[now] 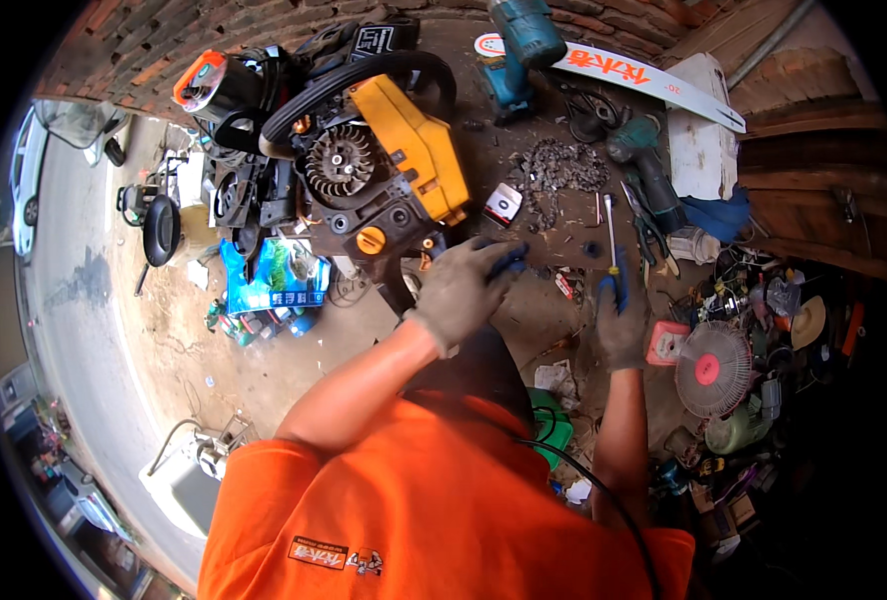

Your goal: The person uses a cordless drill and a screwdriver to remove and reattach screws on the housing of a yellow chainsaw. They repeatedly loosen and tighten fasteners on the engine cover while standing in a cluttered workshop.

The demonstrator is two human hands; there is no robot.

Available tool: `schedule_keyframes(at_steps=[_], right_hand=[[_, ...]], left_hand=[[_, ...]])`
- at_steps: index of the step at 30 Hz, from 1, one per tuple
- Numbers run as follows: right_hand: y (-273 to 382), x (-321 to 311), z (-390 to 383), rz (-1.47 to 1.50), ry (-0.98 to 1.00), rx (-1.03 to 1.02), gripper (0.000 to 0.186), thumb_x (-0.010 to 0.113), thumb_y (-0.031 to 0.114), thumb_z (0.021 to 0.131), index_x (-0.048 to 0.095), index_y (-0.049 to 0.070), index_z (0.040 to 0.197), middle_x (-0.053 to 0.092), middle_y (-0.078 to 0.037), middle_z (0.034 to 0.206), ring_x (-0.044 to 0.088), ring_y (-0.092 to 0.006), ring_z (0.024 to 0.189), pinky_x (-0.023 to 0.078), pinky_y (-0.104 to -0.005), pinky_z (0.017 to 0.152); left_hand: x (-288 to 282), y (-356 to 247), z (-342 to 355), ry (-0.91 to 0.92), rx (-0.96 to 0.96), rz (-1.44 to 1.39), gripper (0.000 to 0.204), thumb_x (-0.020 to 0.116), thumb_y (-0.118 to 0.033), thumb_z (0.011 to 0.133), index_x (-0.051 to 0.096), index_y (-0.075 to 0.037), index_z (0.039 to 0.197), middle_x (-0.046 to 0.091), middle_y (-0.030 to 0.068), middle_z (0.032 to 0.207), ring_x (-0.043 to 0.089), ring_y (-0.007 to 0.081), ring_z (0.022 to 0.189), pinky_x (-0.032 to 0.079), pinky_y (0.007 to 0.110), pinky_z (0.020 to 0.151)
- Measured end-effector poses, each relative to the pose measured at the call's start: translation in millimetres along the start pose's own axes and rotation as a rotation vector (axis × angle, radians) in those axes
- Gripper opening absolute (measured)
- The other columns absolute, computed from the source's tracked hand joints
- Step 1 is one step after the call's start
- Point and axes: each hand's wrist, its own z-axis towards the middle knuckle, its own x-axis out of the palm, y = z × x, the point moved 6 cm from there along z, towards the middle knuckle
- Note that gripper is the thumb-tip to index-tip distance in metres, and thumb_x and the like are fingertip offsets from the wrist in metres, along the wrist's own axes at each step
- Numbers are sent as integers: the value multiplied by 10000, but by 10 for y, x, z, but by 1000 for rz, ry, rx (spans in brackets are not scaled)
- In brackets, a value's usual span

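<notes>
My right hand (621, 325), in a grey glove with blue fingertips, is closed around the handle of a screwdriver (612, 232). The metal shaft points away from me, over the workbench's right part. My left hand (462, 288), gloved the same way, hovers at the near bench edge with fingers bent together; whatever they might pinch is hidden. Just beyond it on the left lies an opened chainsaw body (419, 150) with yellow-orange housing, black handle and exposed finned flywheel (341, 162). A small white box (503, 204) sits beyond my left fingertips, beside a heaped saw chain (562, 172).
Teal power tools (529, 35) (646, 165), a white guide bar (624, 70) and pliers (647, 225) lie on the bench (489, 150). A fan (712, 368) stands amid clutter at right. Left are a black pan (162, 230) and a blue bag (276, 280). A brick wall runs behind.
</notes>
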Motion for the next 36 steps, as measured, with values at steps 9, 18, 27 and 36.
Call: schedule_keyframes(at_steps=[9,18,27,36], right_hand=[[-263,26,703,-590,-95,-28,623,619,159,863,480,162,1470,502,-257,1364,509,-487,1234,467,-523,1008],[-582,-523,701,-580,-270,32,444,692,375,836,687,117,1198,581,-218,1256,577,-400,1148,468,-522,970],[-419,-630,808,-438,-317,-111,376,709,399,852,715,92,1069,628,-224,1226,632,-421,1067,503,-508,899],[-312,69,849,-612,233,35,430,640,318,910,568,44,1233,692,-242,1025,649,-453,992,501,-526,869]], left_hand=[[1617,155,1141,212,44,490,248,525,-200,939,717,-121,1075,723,159,1019,701,334,951,552,444,847],[1477,69,1196,170,-61,471,327,496,-191,956,654,-143,1238,717,183,1036,704,334,971,558,462,820],[423,12,249,-8,-49,120,425,681,-265,910,633,-118,1306,704,175,983,689,356,847,540,437,767],[-56,310,-586,-167,-181,-21,387,703,-203,905,668,-75,1268,709,149,956,705,258,771,553,373,733]])
